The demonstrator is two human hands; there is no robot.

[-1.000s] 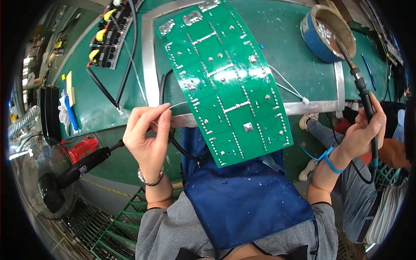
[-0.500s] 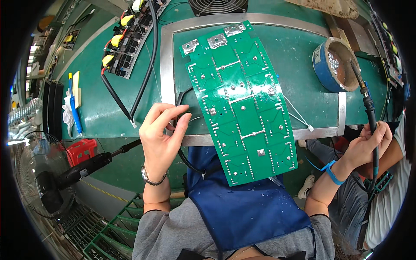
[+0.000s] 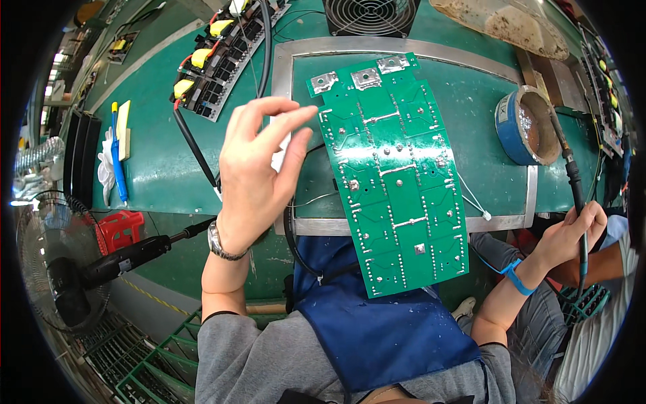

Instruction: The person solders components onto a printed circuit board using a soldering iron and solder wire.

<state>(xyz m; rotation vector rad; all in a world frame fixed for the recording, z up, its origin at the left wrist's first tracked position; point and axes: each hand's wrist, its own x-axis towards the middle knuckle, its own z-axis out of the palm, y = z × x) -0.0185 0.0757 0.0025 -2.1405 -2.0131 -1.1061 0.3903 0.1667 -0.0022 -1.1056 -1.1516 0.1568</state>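
Note:
A green circuit board point(image 3: 409, 195) with solder joints and silvery pads at its far end lies solder side up, its near end jutting past the bench edge. My left hand point(image 3: 259, 168), with a metal watch at the wrist, is beside the board's upper left edge. Its thumb and forefinger are apart; a white thing shows behind them, and I cannot tell whether the hand touches it. My right hand point(image 3: 572, 236), wearing a blue wrist strap, is closed round a soldering iron point(image 3: 570, 165). The iron's tip end lies at the rim of a blue round pot point(image 3: 505, 129).
A metal frame point(image 3: 284, 74) surrounds the board's area on the green bench. Boards with yellow parts point(image 3: 208, 64) and thick black cables lie at the far left. A blue pen point(image 3: 119, 172) is at the left, a fan point(image 3: 370, 17) at the back. Another person sits at right.
My left hand has moved away from me, up along the board's left edge, and its thumb and forefinger have spread. My right hand still holds the soldering iron. The whole view has shifted slightly.

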